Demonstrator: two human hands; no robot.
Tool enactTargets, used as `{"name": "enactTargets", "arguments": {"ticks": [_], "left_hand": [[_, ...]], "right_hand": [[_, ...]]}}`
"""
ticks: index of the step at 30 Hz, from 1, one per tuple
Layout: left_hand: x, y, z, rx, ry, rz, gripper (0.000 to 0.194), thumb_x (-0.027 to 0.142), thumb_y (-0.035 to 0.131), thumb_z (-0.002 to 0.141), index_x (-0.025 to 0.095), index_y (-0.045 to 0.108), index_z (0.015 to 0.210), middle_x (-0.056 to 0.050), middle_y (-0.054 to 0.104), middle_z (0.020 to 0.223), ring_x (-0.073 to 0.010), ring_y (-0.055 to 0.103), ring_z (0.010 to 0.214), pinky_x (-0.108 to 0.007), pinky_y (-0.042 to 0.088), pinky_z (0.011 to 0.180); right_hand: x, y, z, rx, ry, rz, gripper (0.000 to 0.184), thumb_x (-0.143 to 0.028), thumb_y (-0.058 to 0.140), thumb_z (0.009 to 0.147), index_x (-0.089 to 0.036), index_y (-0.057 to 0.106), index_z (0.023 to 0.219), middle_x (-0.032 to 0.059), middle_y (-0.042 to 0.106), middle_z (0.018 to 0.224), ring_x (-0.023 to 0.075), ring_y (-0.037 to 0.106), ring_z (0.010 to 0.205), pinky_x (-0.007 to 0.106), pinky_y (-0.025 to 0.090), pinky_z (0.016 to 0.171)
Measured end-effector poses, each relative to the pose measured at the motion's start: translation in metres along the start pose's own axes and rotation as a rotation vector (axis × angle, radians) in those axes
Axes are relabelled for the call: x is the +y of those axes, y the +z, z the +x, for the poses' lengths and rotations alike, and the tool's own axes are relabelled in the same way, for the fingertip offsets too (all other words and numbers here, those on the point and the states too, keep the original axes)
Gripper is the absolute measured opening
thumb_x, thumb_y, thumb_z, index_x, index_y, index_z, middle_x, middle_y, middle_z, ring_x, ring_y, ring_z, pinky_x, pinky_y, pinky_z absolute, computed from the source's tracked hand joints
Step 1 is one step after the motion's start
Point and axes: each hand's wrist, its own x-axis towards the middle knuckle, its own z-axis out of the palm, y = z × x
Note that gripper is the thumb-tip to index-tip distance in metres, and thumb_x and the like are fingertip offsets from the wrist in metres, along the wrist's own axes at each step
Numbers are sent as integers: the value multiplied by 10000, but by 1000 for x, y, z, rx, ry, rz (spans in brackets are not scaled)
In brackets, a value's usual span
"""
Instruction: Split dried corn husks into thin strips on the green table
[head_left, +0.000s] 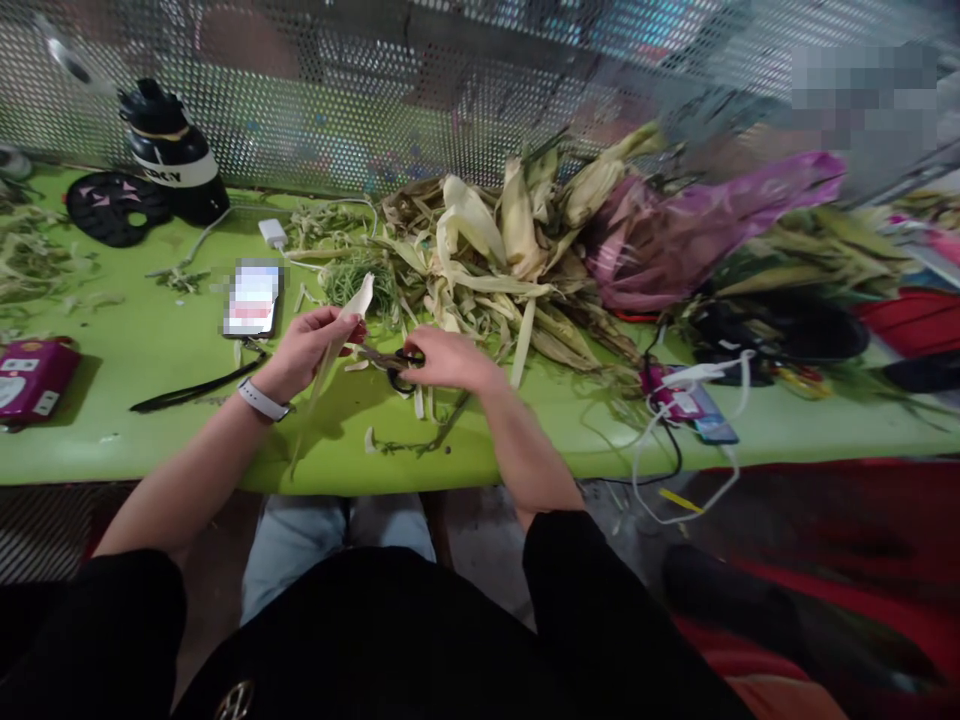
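My left hand (319,342) pinches a long pale corn husk strip (358,303); its tip points up and its tail hangs down toward the table's front edge. Dark-handled scissors (396,366) are gripped in my right hand (446,358), their blades pointing left toward the strip. Whether the blades touch the husk I cannot tell. Just beyond both hands lies a tangle of thin green strands (364,285). Behind it rises a large heap of corn husks (517,235). Small husk scraps (420,403) and a thin green sprig (409,447) rest on the green table (187,430) below the scissors.
A phone (253,298) and a black strap (199,385) lie left of my hands. Farther left are a black bottle (176,160) and a purple box (37,380). On the right are a pink plastic bag (675,240) and white cables (739,395). A perforated metal screen (337,110) stands behind.
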Motion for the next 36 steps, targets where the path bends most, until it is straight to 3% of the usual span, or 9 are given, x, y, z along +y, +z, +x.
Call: {"name": "enactTargets", "arguments": {"ticks": [5, 10, 16, 20, 23, 26, 29, 32, 36], "left_hand": [[-6, 0, 1, 23, 45, -22, 262, 381, 806, 744, 160, 667, 769, -16, 679, 730, -86, 587, 602, -227, 449, 560], [-7, 0, 3, 49, 89, -38, 258, 369, 813, 732, 156, 667, 740, -10, 664, 722, -86, 575, 622, -223, 446, 582], [-6, -1, 5, 170, 122, 1, 214, 354, 801, 734, 165, 701, 750, -8, 669, 737, -93, 556, 626, -230, 428, 573], [-7, -1, 4, 155, 180, 25, 210, 348, 803, 742, 162, 708, 764, 5, 652, 713, -74, 538, 610, -208, 420, 565], [-9, 3, 1, 108, 183, 45, 258, 367, 820, 724, 150, 681, 737, 18, 621, 645, -61, 516, 546, -192, 410, 517], [-14, 8, -1, 12, 135, 104, 318, 413, 812, 724, 137, 657, 706, 5, 625, 610, -69, 540, 506, -195, 435, 496], [-20, 11, -2, -55, 97, 158, 349, 432, 814, 713, 129, 643, 680, -3, 623, 572, -72, 557, 485, -182, 429, 471], [-23, 13, -2, -105, 83, 137, 379, 436, 835, 678, 137, 605, 643, 1, 620, 552, -75, 557, 473, -182, 436, 469], [-21, 14, -3, -193, 101, 136, 359, 420, 836, 685, 131, 624, 669, 1, 627, 585, -72, 560, 507, -183, 453, 503]], "right_hand": [[-7, 10, 2, -69, -35, -170, 233, -323, 671, 772, -207, 649, 973, 80, 688, 1000, 241, 625, 866, 306, 387, 655], [-6, 6, 0, -24, -12, -173, 353, -359, 685, 755, -183, 602, 1050, 117, 654, 1094, 243, 616, 859, 305, 363, 630], [1, 7, 2, -115, 26, -143, 347, -318, 680, 748, -199, 571, 1055, 69, 690, 984, 212, 606, 780, 288, 323, 588], [3, 5, 2, -99, -3, -106, 337, -306, 697, 732, -201, 583, 1031, 66, 684, 985, 199, 590, 772, 284, 320, 585], [0, 2, 2, 47, -1, 67, 247, -379, 683, 784, -196, 604, 930, 62, 673, 971, 174, 576, 752, 277, 358, 604], [-7, 6, 5, 196, 1, 472, 348, -538, 559, 888, -192, 589, 871, 33, 657, 826, 147, 569, 687, 270, 403, 616], [-14, 16, 9, 162, -55, 782, 461, -648, 557, 859, -187, 573, 844, -3, 610, 697, 128, 552, 622, 257, 417, 593], [-17, 24, 13, 148, -102, 857, 473, -638, 682, 769, -179, 578, 806, -23, 579, 653, 113, 525, 598, 245, 403, 570], [-17, 22, 13, 128, -138, 977, 428, -597, 639, 826, -176, 574, 787, -26, 569, 636, 103, 526, 572, 244, 426, 570]]}}
